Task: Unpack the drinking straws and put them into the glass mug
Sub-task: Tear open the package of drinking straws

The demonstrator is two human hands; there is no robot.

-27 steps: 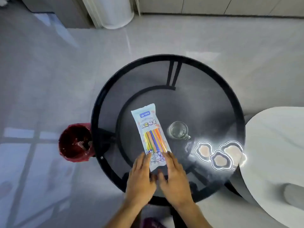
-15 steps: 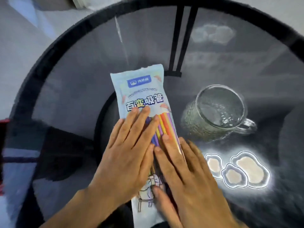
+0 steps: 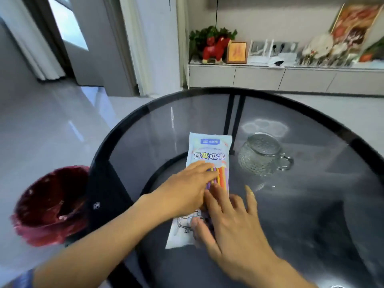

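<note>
2 hands (image 3: 207,202) on 1 straw packet (image 3: 207,150); 1 glass mug (image 3: 259,156).

Not much to see on me tbh. Both forearms are bare, no watch, no bracelets, no rings afaict. My left hand (image 3: 188,192) and right hand (image 3: 232,223) have no gloves, nails are short and plain. Only clothing in shot is a bit of blue sleeve (image 3: 25,279) at the bottom left corner, on my left arm, too blurry for detail.
</note>
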